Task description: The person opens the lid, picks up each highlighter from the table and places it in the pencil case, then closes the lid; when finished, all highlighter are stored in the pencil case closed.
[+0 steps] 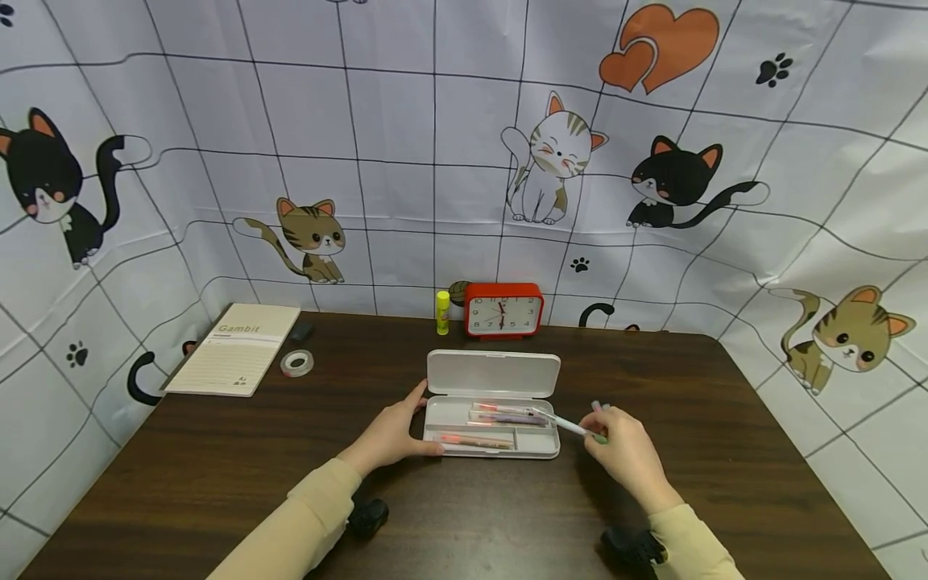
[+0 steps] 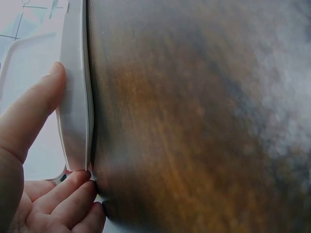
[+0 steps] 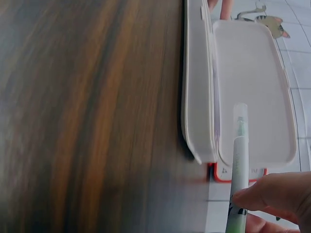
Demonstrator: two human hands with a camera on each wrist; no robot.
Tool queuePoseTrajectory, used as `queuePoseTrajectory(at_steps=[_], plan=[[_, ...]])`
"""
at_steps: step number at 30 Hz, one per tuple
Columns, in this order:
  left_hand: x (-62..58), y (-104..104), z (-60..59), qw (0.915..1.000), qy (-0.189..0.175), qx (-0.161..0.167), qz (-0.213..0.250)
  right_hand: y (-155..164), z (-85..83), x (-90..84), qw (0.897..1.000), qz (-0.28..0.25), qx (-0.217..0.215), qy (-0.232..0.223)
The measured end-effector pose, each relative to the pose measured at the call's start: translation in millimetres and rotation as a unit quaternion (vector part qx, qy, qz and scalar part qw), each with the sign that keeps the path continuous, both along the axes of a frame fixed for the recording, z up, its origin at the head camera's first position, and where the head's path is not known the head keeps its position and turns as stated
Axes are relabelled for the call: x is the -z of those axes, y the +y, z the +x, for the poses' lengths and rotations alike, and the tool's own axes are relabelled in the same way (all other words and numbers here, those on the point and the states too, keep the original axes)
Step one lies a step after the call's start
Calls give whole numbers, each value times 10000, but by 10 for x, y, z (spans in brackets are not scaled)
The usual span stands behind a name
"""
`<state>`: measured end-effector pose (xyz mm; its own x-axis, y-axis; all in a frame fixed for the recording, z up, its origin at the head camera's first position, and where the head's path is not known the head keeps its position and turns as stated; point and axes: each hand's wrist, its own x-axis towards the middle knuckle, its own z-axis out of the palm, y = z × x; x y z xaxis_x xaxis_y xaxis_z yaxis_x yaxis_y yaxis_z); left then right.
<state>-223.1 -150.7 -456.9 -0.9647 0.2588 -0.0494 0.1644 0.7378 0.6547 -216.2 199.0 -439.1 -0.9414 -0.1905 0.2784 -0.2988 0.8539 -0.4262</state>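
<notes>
An open white pencil case (image 1: 493, 451) lies on the dark wooden table (image 1: 689, 403) with its lid (image 1: 493, 373) raised at the back. Pens (image 1: 503, 416) with pink and purple parts lie in its tray. My left hand (image 1: 406, 427) holds the case's left end, with the thumb (image 2: 29, 116) along the rim and the fingers (image 2: 68, 199) curled at the near corner of the case wall (image 2: 75, 107). My right hand (image 1: 605, 431) pinches a white and green pen (image 1: 569, 424), whose tip hangs over the tray's right side. In the right wrist view the pen (image 3: 238, 160) points past the case wall (image 3: 197, 87) toward the lid (image 3: 252, 92).
A red clock (image 1: 503, 309) and a yellow glue stick (image 1: 442, 312) stand behind the case at the table's back edge. At the back left lie a beige notebook (image 1: 232, 348), a tape roll (image 1: 297, 363) and a small dark object (image 1: 300, 331). A cat-print sheet walls in the table.
</notes>
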Motion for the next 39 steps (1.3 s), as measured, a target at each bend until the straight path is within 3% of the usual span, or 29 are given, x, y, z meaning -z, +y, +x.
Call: queuePoseTrajectory(at_steps=[7, 21, 39], plan=[[12, 9, 3, 10000, 12, 20, -49, -142, -11, -6, 9997, 65, -135, -174], [17, 1, -14, 10000, -21, -50, -8, -454, -24, 26, 9985, 113, -488, 231], [18, -5, -14, 10000, -1, -44, -49, -832, -74, 7, 9955, 14, -928, 169]])
